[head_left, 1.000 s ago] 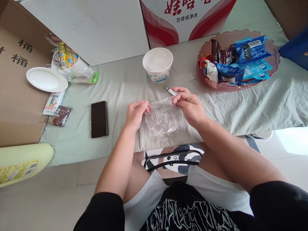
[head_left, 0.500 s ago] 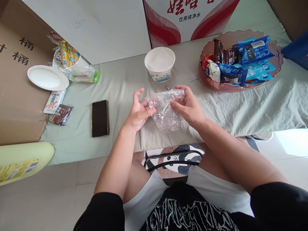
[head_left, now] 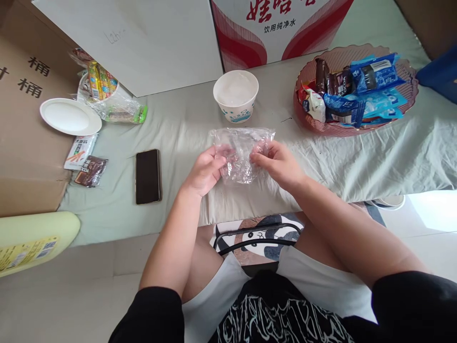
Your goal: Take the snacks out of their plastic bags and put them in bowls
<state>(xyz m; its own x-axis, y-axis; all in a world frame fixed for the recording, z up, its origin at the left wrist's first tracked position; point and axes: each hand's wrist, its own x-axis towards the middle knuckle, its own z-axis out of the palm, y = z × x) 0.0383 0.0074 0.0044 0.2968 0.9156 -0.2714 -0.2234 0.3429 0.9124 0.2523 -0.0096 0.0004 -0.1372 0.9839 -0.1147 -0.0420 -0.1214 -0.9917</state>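
Between my two hands a crinkled clear plastic bag (head_left: 240, 155) is stretched out above the cloth. My left hand (head_left: 206, 172) pinches its left side between thumb and fingers. On the other side, my right hand (head_left: 280, 164) grips it with the thumb in front; some fingers show through the film. Just beyond the bag stands a white paper bowl (head_left: 238, 113) with a blue pattern, upright, with something whitish inside that I cannot make out.
A pink ribbed basket (head_left: 302, 112) with several snack packets stands at right. At left lie a phone (head_left: 148, 176), a white lid (head_left: 70, 116), two snack packs (head_left: 81, 151) and a tipped tub of snacks (head_left: 123, 97). Boxes (head_left: 171, 43) stand behind.
My left fingers, spread before, have closed on the bag's left side. The bag is now pulled wider and flatter between both hands, its lower end raised slightly.
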